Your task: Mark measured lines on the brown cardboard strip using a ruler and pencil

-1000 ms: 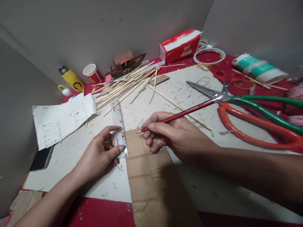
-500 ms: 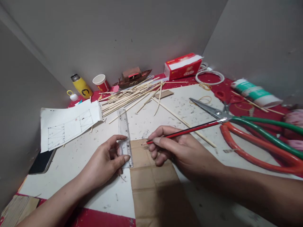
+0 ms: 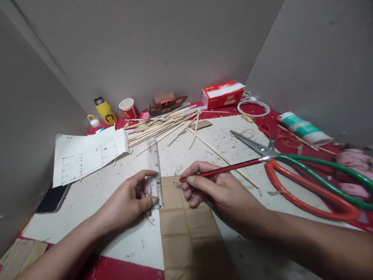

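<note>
My left hand (image 3: 128, 202) grips a clear ruler (image 3: 153, 155) between thumb and fingers. The ruler lies along the left edge of a brown cardboard strip (image 3: 177, 223), near its far end. A red and black pencil (image 3: 230, 167) is pinched in my right hand (image 3: 218, 188), its tip pointing left, just over the cardboard close to the ruler. Whether the tip touches the cardboard I cannot tell. Beyond the ruler, many thin wooden sticks (image 3: 163, 126) lie in a loose pile. Left of them is a paper sheet (image 3: 93, 151) with drawn frame shapes.
Large shears (image 3: 269, 151) with green and orange handles lie at right. A phone (image 3: 52, 199) is partly under the paper. Along the back stand a yellow bottle (image 3: 106, 112), a paper cup (image 3: 128, 109), a model boat (image 3: 166, 104) and a tissue pack (image 3: 223, 95).
The view has tilted slightly, so the back objects appear lower. Both hands keep their grips; the pencil tip sits a little farther left.
</note>
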`<state>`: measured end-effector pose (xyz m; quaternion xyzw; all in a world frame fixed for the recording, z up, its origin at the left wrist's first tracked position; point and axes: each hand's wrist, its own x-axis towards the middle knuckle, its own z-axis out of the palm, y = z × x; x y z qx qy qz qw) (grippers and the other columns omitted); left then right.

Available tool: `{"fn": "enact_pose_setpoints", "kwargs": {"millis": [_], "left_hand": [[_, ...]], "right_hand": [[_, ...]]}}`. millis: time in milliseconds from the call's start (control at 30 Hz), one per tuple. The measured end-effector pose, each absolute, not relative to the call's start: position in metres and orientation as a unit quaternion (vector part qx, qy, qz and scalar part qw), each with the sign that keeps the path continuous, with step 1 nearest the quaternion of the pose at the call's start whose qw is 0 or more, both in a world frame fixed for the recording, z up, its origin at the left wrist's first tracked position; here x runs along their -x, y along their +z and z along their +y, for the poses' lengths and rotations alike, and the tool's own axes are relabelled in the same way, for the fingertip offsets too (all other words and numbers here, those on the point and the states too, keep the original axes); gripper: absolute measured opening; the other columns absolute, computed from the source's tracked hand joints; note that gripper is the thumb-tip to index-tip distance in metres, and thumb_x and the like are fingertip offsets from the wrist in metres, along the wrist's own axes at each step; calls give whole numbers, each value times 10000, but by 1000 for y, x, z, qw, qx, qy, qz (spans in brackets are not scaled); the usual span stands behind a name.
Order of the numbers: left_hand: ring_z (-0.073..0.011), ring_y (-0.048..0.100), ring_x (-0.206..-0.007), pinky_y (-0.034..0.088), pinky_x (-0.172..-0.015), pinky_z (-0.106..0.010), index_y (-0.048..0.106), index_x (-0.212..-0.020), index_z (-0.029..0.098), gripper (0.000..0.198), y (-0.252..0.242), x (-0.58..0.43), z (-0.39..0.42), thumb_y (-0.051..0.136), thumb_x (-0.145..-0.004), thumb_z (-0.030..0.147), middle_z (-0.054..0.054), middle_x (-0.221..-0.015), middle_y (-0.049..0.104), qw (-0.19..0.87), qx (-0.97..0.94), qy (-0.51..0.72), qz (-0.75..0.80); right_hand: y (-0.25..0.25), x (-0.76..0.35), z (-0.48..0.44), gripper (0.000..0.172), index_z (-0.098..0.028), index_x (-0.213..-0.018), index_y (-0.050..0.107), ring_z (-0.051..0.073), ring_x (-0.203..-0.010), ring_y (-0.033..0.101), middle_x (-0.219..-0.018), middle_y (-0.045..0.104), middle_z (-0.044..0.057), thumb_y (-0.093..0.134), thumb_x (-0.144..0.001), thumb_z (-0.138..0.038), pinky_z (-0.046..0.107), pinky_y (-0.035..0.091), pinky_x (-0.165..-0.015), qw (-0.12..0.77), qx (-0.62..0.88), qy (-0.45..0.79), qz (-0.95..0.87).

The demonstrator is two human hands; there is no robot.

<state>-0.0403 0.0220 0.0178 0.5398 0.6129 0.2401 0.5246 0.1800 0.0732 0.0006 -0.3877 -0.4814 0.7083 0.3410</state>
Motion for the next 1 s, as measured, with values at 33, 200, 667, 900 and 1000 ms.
{"fn": "enact_pose_setpoints", "kwargs": {"millis": [33, 200, 667, 900, 1000], "left_hand": [[-93, 582, -548, 456, -532, -248, 477, -1336, 217, 526, 18, 40, 22, 685, -853, 240, 65, -784, 508, 524, -542, 240, 612], [-100, 590, -543, 475, -535, -253, 474, -1347, 226, 530, 16, 41, 21, 679, -859, 235, 71, -762, 509, 534, -540, 242, 604], [-96, 580, -526, 468, -516, -235, 493, -1330, 198, 515, 16, 41, 22, 683, -852, 212, 76, -721, 507, 535, -545, 255, 593], [-97, 574, -533, 457, -514, -230, 485, -1348, 205, 517, 15, 43, 22, 674, -867, 231, 73, -716, 526, 532, -548, 243, 598], [-90, 567, -535, 448, -519, -221, 496, -1336, 195, 506, 18, 40, 22, 673, -862, 206, 77, -702, 520, 530, -550, 245, 597]], "right_hand": [[1, -181, 73, 254, -170, -830, 598, 129, -629, 629, -697, 651, 17, 707, -729, -376, 220, 531, -520, 340, 386, 706, -486], [2, -182, 71, 236, -169, -841, 603, 116, -617, 620, -711, 663, 19, 707, -729, -349, 215, 527, -535, 330, 391, 696, -504], [-1, -180, 63, 211, -168, -869, 629, 138, -707, 640, -758, 686, 35, 687, -741, -325, 234, 521, -597, 328, 391, 680, -527], [0, -180, 61, 170, -170, -864, 645, 129, -693, 648, -752, 695, 31, 679, -747, -290, 225, 527, -593, 337, 383, 680, -526], [3, -178, 60, 166, -167, -843, 654, 138, -701, 666, -750, 715, 42, 697, -721, -269, 220, 538, -587, 332, 400, 671, -528]]}}
